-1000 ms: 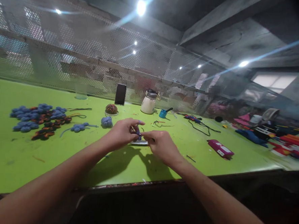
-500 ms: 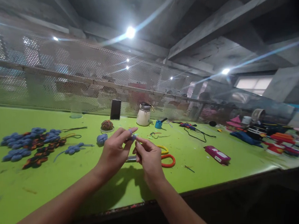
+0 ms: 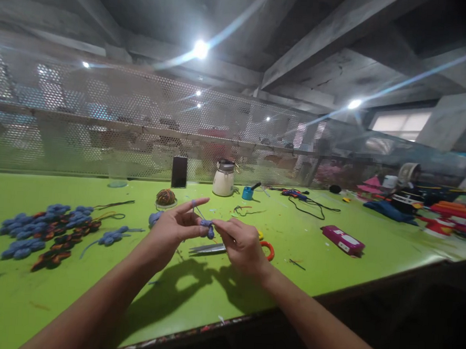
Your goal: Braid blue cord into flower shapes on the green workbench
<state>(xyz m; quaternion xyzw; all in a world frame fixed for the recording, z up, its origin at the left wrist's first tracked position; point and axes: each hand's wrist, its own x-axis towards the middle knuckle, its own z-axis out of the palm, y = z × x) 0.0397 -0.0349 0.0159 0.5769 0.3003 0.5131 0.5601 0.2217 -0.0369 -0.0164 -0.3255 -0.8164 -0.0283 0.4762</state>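
Observation:
My left hand (image 3: pixel 172 224) pinches a small blue crochet piece (image 3: pixel 208 228) between thumb and fingers. Its index finger is stretched out, with blue yarn looped around it and running down to the piece. My right hand (image 3: pixel 246 246) is closed, its fingertips against the right end of the piece; whatever slim tool it may hold is hidden. Behind my left hand a blue yarn ball (image 3: pixel 153 219) is partly covered. Scissors (image 3: pixel 208 249) with orange and yellow handles lie under my right hand.
At left lie blue crochet flowers (image 3: pixel 24 225), dark orange-black ones (image 3: pixel 57 250) and a single blue flower (image 3: pixel 113 236). Farther back stand a multicoloured yarn ball (image 3: pixel 166 197), a phone (image 3: pixel 179 172), a white jar (image 3: pixel 223 180) and a blue pot (image 3: pixel 248 193). A purple case (image 3: pixel 342 240) lies right.
My hands have moved slightly apart, the right one shifting right. The left index finger has lifted, drawing the yarn out, and the crochet piece and scissor blades show more.

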